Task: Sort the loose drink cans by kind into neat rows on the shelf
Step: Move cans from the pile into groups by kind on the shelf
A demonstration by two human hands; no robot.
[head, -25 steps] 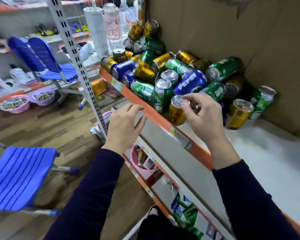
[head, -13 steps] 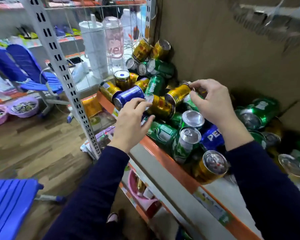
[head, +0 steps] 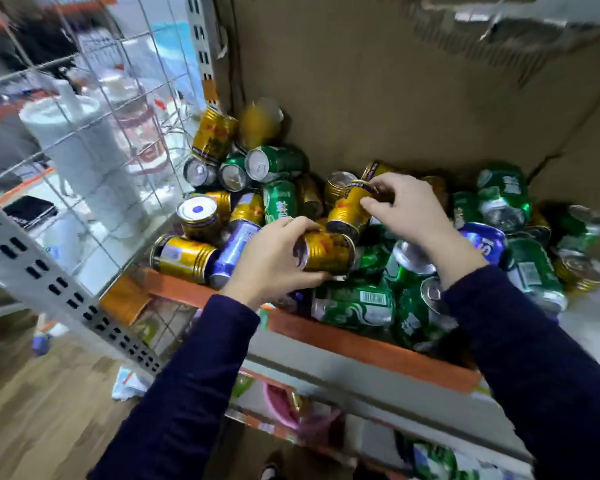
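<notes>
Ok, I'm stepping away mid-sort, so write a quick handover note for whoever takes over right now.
The left grip holds a gold can lying sideways at the pile's front. The right grip grips a second gold can just behind it. Green cans, blue cans and more gold cans lie jumbled on the shelf.
Done: no rows visible.
Left: sort every kind into rows.

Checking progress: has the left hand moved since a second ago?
Yes. The left hand has gone forward over the orange shelf edge, which it was short of, and now grips a gold can.
</notes>
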